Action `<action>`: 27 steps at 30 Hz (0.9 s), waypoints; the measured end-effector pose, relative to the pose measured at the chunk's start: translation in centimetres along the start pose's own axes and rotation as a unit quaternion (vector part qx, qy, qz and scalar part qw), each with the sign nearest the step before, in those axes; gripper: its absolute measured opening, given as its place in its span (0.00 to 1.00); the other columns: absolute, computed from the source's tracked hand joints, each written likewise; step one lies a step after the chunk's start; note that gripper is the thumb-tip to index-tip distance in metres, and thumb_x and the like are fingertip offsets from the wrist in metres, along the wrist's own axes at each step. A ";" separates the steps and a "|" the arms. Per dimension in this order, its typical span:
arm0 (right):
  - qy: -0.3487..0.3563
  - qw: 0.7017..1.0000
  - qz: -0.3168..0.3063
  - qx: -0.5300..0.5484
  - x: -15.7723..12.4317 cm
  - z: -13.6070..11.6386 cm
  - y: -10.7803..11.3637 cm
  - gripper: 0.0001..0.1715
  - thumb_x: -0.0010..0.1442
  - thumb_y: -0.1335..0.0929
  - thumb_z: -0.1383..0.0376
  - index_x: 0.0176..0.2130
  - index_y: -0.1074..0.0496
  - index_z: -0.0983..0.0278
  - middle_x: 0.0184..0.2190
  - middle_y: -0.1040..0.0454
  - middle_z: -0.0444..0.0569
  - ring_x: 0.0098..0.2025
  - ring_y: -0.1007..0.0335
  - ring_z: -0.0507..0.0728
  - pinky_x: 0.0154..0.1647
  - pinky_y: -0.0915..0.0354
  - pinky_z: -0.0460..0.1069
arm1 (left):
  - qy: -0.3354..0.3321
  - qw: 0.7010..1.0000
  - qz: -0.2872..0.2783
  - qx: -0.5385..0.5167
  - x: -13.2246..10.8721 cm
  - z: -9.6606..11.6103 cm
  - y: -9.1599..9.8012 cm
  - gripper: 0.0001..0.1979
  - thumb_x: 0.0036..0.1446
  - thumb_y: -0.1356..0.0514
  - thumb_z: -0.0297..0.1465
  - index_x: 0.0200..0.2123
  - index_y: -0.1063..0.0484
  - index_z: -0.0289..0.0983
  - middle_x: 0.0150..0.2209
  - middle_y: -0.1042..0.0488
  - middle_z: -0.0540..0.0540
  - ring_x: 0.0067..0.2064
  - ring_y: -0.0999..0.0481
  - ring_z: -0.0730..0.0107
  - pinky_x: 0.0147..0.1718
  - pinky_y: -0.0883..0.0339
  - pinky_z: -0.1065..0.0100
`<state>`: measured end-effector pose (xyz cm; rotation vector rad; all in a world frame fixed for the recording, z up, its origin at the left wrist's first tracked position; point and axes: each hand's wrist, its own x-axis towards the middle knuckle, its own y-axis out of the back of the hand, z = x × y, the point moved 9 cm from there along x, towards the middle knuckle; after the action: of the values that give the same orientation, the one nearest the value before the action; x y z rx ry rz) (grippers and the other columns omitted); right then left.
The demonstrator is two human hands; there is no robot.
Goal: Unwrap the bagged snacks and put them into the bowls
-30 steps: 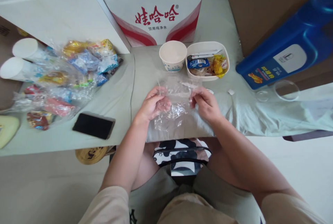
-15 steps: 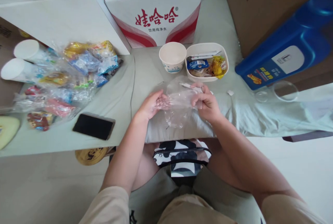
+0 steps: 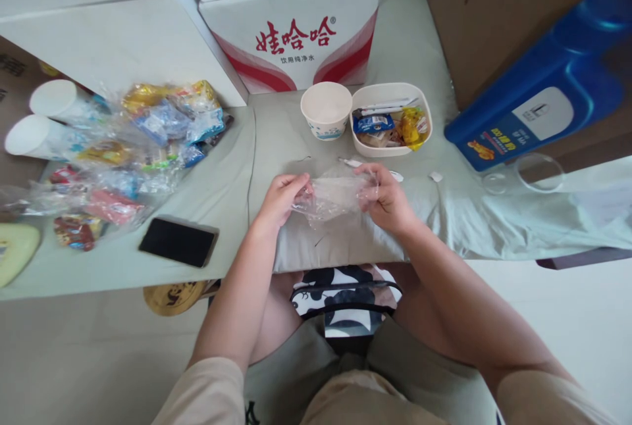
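A clear plastic bag is stretched sideways between my two hands, just above the cloth. My left hand pinches its left end. The right end is gripped by the fingers of my right hand. Behind the bag a thin white item lies on the cloth, partly hidden by my right hand. Farther back stand a white paper cup and, beside it, a white plastic tub with small wrapped packets and white sticks inside.
Wrapped snacks and two lying paper cups fill the left side. A phone lies near the front edge. At right are a big blue bottle and a clear plastic cup. A printed carton stands behind.
The bag, which hung down between my hands, is now pulled out flatter and wider. My left fingers have closed into a pinch, and the white item behind the bag shows more plainly.
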<state>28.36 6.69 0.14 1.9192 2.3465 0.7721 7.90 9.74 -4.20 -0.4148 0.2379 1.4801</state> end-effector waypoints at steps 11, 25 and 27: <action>-0.024 0.998 0.050 -0.017 0.3 -0.5 1.2 0.10 0.61 0.37 0.66 0.41 0.28 0.60 0.49 0.28 0.55 0.51 0.31 0.62 0.53 0.32 0.57 | -0.086 0.995 -0.048 0.035 -0.2 1.2 -0.7 0.19 0.37 0.24 0.36 0.23 0.32 0.37 0.22 0.27 0.52 0.24 0.29 0.76 0.25 0.37 0.74; -0.082 0.993 -0.038 0.071 0.2 -0.1 -0.3 0.23 0.71 0.42 0.52 0.39 0.27 0.61 0.37 0.23 0.50 0.41 0.28 0.58 0.46 0.35 0.53 | -0.098 0.991 -0.058 0.069 0.0 0.7 -0.5 0.14 0.41 0.28 0.33 0.25 0.32 0.36 0.27 0.27 0.52 0.29 0.30 0.76 0.31 0.39 0.72; -0.083 0.994 -0.043 0.060 0.3 -0.2 -0.3 0.21 0.70 0.40 0.53 0.37 0.27 0.62 0.35 0.23 0.49 0.39 0.28 0.58 0.45 0.36 0.53 | -0.093 0.992 -0.060 0.067 -0.1 0.7 -0.6 0.15 0.42 0.28 0.33 0.25 0.32 0.37 0.28 0.27 0.52 0.30 0.29 0.75 0.32 0.38 0.72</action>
<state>27.93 6.86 0.23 1.8300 2.4056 0.4562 8.38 9.92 -3.44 -0.1782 0.1591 1.3652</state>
